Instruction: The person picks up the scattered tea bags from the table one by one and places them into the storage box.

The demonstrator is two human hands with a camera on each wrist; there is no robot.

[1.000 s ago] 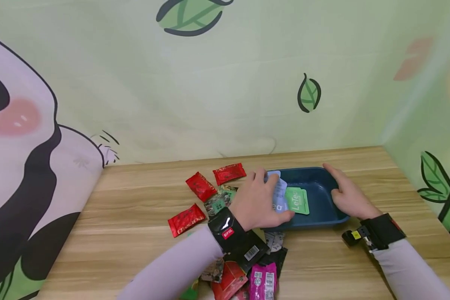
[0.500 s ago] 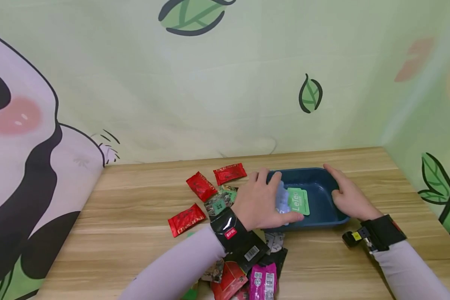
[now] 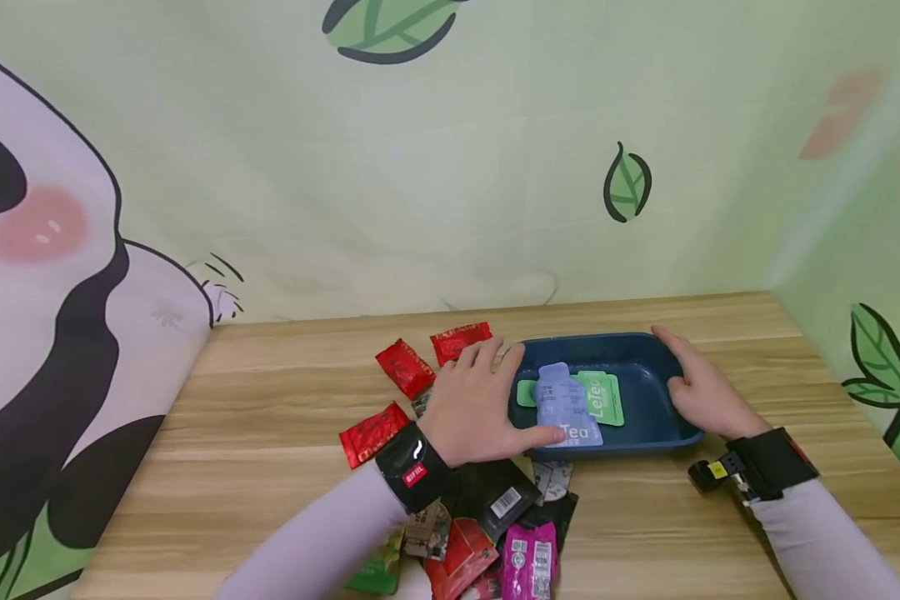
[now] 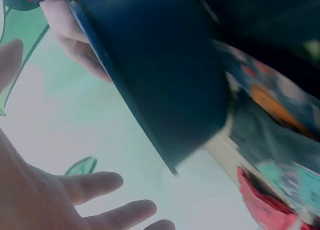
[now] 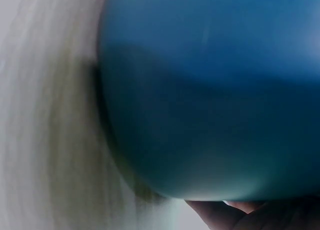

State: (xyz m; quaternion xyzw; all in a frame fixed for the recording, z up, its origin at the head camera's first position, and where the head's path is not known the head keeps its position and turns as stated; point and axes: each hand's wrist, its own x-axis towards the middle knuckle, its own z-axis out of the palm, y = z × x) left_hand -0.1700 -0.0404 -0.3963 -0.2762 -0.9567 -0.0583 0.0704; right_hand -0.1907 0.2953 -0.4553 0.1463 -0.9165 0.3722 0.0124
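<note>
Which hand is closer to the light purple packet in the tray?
Left. The left hand is just beside the packet, thumb over it; the right hand grips the right end of the tray.

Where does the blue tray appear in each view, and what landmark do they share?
Head: blue tray, lower right of centre.
Left wrist: blue tray, upper centre.
Right wrist: blue tray, centre and right.
Landmark: right hand, at right, top left and bottom right respectively.

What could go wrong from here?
The lilac packet lies partly over a green packet and could slide, covering more of it. The left hand is close to a red packet and might knock it aside. The right hand holds one end of the blue tray; a sudden push could shift it.
</note>
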